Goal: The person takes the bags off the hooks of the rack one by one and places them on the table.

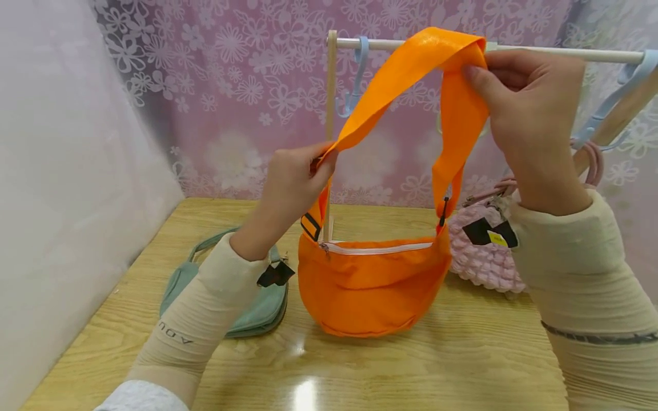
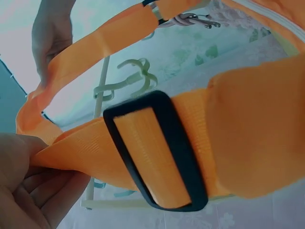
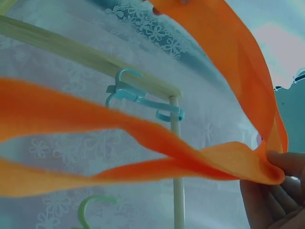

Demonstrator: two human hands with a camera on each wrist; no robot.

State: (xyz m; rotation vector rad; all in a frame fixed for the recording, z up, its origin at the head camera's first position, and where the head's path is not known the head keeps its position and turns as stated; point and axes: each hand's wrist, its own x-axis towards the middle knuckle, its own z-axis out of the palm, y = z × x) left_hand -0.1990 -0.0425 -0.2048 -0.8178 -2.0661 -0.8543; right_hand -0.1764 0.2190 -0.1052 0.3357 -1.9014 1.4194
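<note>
An orange crescent-shaped shoulder bag (image 1: 372, 291) with a white zipper hangs by its wide orange strap (image 1: 406, 68), its bottom low over the wooden table. My left hand (image 1: 298, 177) pinches the strap's left side, a little above a black slide buckle (image 1: 311, 226). That buckle (image 2: 157, 152) fills the middle of the left wrist view. Higher up, my right hand (image 1: 534, 108) pinches the strap near its top bend, close to the rail. In the right wrist view the strap (image 3: 228, 162) folds over at the fingertips of the right hand (image 3: 274, 195).
A white rail (image 1: 555, 53) on a wooden frame carries a blue hook (image 1: 360, 77) and another blue hook (image 1: 604, 108) at right. On the wooden table (image 1: 390, 371), a green handbag (image 1: 264, 308) lies left and a pink puffy bag (image 1: 483, 257) right. A floral curtain (image 1: 247, 80) hangs behind.
</note>
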